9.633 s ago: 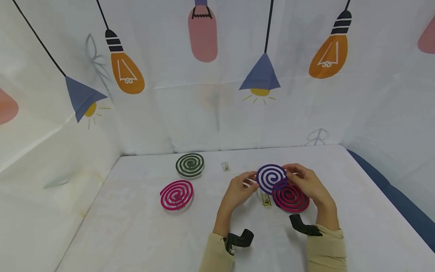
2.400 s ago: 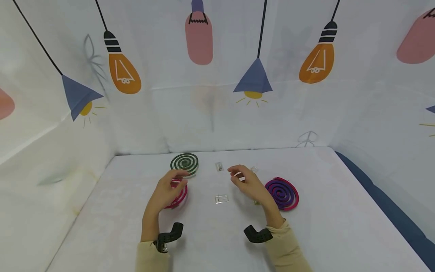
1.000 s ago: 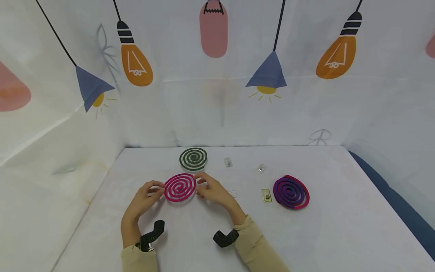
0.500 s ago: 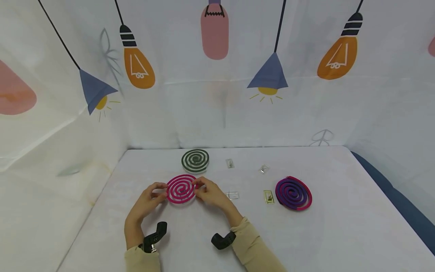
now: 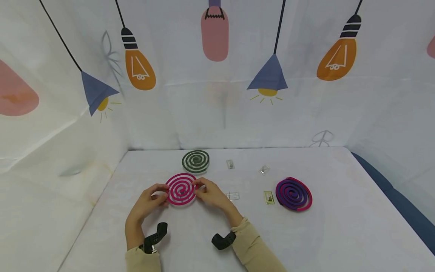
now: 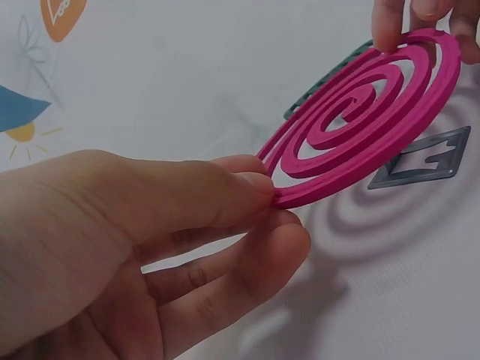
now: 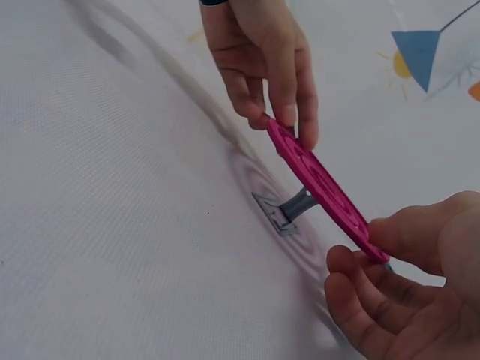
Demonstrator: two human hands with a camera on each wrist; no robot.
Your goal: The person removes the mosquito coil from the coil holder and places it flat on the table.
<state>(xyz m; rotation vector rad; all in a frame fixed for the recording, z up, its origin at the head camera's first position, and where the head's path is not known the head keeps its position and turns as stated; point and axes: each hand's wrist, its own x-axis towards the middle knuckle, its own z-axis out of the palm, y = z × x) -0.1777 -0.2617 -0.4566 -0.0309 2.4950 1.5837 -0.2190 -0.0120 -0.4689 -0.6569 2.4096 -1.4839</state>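
Pink coil (image 7: pixel 337 206) was pinched at opposite edges

Your left hand (image 5: pixel 147 202) and right hand (image 5: pixel 214 196) each had a pinching grip on it, raised over the counter (image 5: pixel 190 238), above a metal stand (image 7: pixel 298 204); contact unclear. Light, even pressure likely kept it unbent.

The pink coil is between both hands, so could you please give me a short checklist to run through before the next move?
1. Left hand pinching the edge of the pink coil: ok.
2. Right hand pinching the opposite edge: ok.
3. Grey stand beneath the coil, in the wrist views: ok.
4. Coil firmly joined to that stand: cannot tell.
5. Purple coil apart from both hands: ok.
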